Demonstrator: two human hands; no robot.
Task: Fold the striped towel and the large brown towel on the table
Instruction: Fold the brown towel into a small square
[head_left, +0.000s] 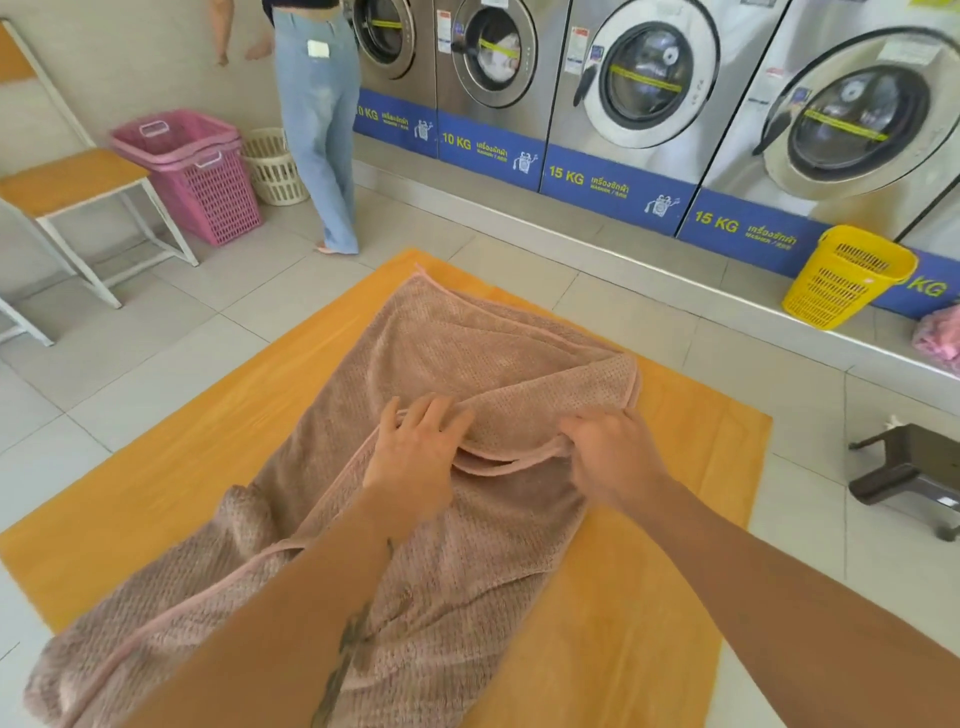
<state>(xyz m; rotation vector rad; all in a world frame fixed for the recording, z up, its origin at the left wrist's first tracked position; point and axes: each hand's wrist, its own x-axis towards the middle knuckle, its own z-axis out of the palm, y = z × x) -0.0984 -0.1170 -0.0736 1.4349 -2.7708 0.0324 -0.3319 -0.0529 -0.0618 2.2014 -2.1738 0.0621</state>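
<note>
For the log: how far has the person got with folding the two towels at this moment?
Done: the brown towel lies on the orange table with its far part already doubled over. In hand: the left hand and right hand both rest on the folded-over edge at the middle. Left: the near end is bunched and hangs over the table's edge. No striped towel shows in view, so its state cannot be told.

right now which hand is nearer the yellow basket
Right. The right hand grips the brown towel's folded edge on the side toward the yellow basket; the left hand rests on the towel farther from it.
</note>
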